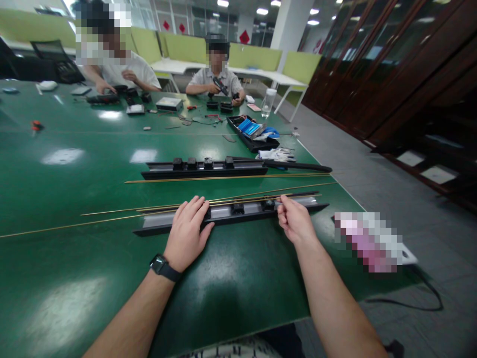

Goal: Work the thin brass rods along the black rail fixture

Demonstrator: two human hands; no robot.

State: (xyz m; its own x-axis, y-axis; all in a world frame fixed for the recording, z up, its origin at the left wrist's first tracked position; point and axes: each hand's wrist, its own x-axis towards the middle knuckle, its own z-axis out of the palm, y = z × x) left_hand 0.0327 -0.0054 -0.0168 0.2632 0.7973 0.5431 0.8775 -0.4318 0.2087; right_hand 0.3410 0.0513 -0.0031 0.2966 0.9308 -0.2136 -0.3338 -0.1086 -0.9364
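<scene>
A long black-edged rail (253, 217) with a grey inner channel lies across the green table in front of me. My left hand (189, 223) rests flat over its left part, fingers stretched out, with a watch (164, 267) on the wrist. Black blocks sit in the channel, one of them (237, 208) between my hands. My right hand (292, 215) is pinched at the block (267, 205) farther right; what is between its fingertips is too small to make out. Thin brass-coloured rods (112, 212) run along the rail and pass by both hands.
A second rail (204, 172) with several black blocks lies beyond, near a black strip (298, 165). Behind it are white gloves (276, 155) and a black tray (257, 144) of parts. A blurred-out device (368, 243) lies right. Two people sit opposite, one holding a power drill (219, 85).
</scene>
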